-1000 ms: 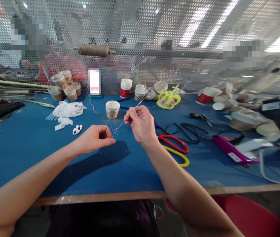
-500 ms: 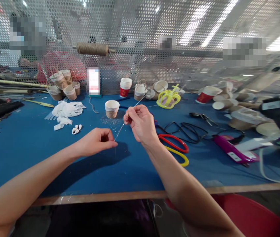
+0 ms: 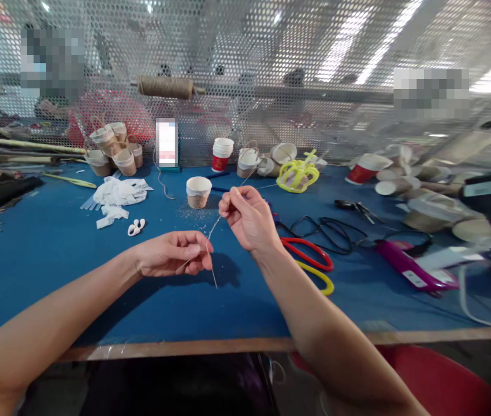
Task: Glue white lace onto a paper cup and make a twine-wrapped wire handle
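A thin wire (image 3: pixel 214 224) hangs above the table (image 3: pixel 55 248) just in front of the cup (image 3: pixel 198 192), pinched by the fingers of the right hand (image 3: pixel 252 219) near the cup and of the left hand (image 3: pixel 174 254) farther from it.

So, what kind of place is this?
Likely a craft workshop: a blue worktable with paper cups and scissors, a twine spool above; left hand and right hand pinch a thin wire.
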`<state>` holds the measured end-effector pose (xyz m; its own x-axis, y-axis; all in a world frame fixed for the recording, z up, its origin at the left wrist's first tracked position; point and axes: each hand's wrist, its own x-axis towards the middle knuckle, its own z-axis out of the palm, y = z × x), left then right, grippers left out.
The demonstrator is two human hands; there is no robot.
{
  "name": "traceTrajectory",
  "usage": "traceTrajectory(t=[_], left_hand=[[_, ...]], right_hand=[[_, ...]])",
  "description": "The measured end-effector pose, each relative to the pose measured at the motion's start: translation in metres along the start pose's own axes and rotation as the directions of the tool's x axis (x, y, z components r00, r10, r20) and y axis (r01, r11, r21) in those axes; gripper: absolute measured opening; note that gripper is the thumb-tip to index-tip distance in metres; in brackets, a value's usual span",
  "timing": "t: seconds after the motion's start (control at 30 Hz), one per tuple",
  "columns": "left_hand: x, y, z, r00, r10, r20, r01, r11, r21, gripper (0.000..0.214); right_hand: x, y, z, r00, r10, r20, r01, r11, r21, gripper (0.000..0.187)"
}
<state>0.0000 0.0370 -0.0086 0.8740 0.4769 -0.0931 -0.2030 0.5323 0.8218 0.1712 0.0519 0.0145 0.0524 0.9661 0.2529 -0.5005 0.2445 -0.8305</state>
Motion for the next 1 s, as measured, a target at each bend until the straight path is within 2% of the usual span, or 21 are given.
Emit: traceTrajectory(t=[0.07,0.17,0.47,0.57,0.63,0.67,0.7,0.73,0.77,0.8,0.83,0.87,0.9,0.93,0.97,1.0], left_hand=[[0.003,-0.006,0.001,0.999,-0.014,0.040,0.016,0.998,-0.057,0.027],[0.004,-0.010,0.004,0.998,-0.010,0.067,0.016,0.996,-0.083,0.023],[0.002,-0.011,0.010,0.998,0.030,0.057,-0.026,0.998,-0.065,0.029],[0.002,-0.009,0.011,0.996,0.086,0.018,-0.087,0.994,0.068,0.034],[0.003,-0.005,0.012,0.989,0.128,-0.073,-0.096,0.937,0.335,0.034],[0.003,-0.004,0.014,0.975,0.174,-0.139,-0.075,0.844,0.531,0.032],[0.003,-0.002,0.015,0.947,0.250,-0.201,-0.025,0.682,0.731,0.029],[0.003,-0.001,0.017,0.905,0.351,-0.241,0.056,0.462,0.885,0.025],[0.003,-0.001,0.018,0.855,0.459,-0.243,0.153,0.225,0.962,0.022],[0.003,0.000,0.020,0.807,0.549,-0.219,0.247,0.022,0.969,0.020],[0.003,0.000,0.022,0.773,0.603,-0.194,0.323,-0.112,0.940,0.019],[0.003,0.002,0.023,0.761,0.619,-0.195,0.371,-0.169,0.913,0.019],[0.002,0.003,0.024,0.770,0.597,-0.224,0.381,-0.149,0.912,0.019],[0.000,0.006,0.024,0.797,0.540,-0.272,0.357,-0.058,0.932,0.020],[-0.001,0.009,0.022,0.835,0.450,-0.318,0.309,0.096,0.946,0.022],[-0.003,0.012,0.020,0.880,0.328,-0.343,0.248,0.299,0.922,0.025]], right_hand=[[-0.001,0.000,0.000,1.000,0.003,0.022,-0.003,1.000,0.011,0.021],[-0.001,0.000,0.000,0.999,0.014,0.041,-0.015,1.000,0.020,0.022],[-0.002,-0.002,0.000,0.997,0.035,0.070,-0.037,0.999,0.032,0.022],[-0.002,-0.002,0.000,0.997,0.021,0.071,-0.020,1.000,-0.011,0.022],[-0.002,-0.001,-0.001,0.999,-0.029,0.039,0.032,0.996,-0.079,0.021],[-0.001,0.001,-0.001,0.997,-0.072,0.015,0.074,0.989,-0.130,0.021],[-0.001,0.002,-0.002,0.992,-0.125,-0.007,0.121,0.975,-0.188,0.020],[0.000,0.004,-0.003,0.983,-0.181,-0.024,0.170,0.954,-0.248,0.018],[0.000,0.006,-0.004,0.972,-0.234,-0.032,0.214,0.929,-0.302,0.017],[0.001,0.008,-0.005,0.960,-0.277,-0.032,0.250,0.906,-0.342,0.016],[0.002,0.009,-0.006,0.951,-0.308,-0.030,0.276,0.888,-0.367,0.015],[0.002,0.010,-0.007,0.946,-0.322,-0.027,0.290,0.881,-0.374,0.014],[0.003,0.010,-0.007,0.946,-0.323,-0.028,0.290,0.884,-0.366,0.014],[0.003,0.010,-0.007,0.950,-0.310,-0.034,0.280,0.895,-0.347,0.014],[0.003,0.009,-0.006,0.957,-0.286,-0.041,0.259,0.911,-0.322,0.015],[0.003,0.008,-0.006,0.966,-0.255,-0.045,0.231,0.928,-0.292,0.016]])
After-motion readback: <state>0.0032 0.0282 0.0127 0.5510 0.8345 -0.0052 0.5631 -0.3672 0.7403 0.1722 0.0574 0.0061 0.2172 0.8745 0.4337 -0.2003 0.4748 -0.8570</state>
